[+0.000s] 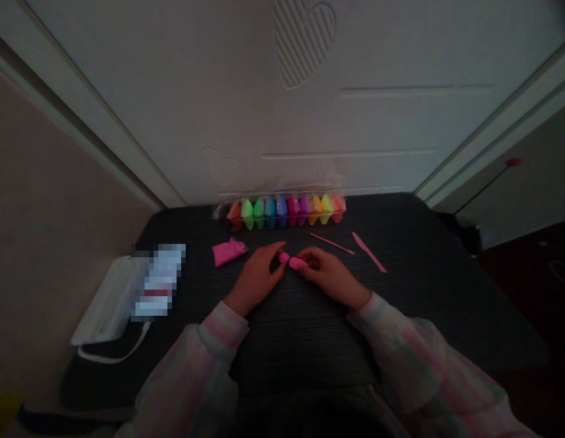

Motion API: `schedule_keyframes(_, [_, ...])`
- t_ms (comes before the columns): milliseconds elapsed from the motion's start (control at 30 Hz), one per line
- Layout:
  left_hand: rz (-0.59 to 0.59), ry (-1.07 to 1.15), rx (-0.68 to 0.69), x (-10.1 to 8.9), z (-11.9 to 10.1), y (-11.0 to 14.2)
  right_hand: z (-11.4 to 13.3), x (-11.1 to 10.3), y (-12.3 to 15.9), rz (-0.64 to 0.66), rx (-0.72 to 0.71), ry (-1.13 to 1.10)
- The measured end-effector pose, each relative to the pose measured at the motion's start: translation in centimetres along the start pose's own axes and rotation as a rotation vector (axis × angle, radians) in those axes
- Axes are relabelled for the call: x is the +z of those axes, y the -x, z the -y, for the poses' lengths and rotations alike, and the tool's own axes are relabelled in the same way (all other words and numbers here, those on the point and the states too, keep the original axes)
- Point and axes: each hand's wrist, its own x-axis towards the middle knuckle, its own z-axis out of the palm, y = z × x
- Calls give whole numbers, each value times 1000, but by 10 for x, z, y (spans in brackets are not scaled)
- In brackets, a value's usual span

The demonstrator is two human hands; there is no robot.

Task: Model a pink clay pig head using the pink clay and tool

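Note:
Between the thumb and fingers of my left hand [259, 272] is a small lump of pink modelling clay [284, 258]. My right hand [329, 274] pinches a second pink clay piece [298, 263], rounded and a little longer. The two pieces face each other with a narrow gap, close above the dark table [301, 328]. Left of my left hand lies a pink clay packet [228, 250] in crumpled clear wrap. Beyond my right hand rest a thin pink modelling stick [332, 243] and a pink plastic knife [369, 252].
A clear-wrapped row of coloured clay packs [282, 211] lies along the table's back, before a white panel [378, 121] with heart reliefs. At left are a blurred-out phone-like screen [158, 283], a white slab-shaped object [106, 301] and a white cable [113, 360].

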Motion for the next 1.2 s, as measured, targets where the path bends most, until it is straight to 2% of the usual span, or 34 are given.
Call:
schedule_keyframes(433, [36,-38,50,-1,0,0,-1,-3,1,20,-59,26])
schedule_keyframes(667, [43,-9,39,-2,0,0,-4,-2,-2,-51,-47,-49])
schedule_keyframes(867, [95,64,57,-3,-3,1,-5,-4,-4,-153,-95,-115])
schedule_keyframes(1033, [140,162,74,1,-2,3,-6,-2,-4,-229,-181,9])
schedule_keyframes(1200, [145,193,43,3,-2,3,-7,-2,-3,-244,-313,168])
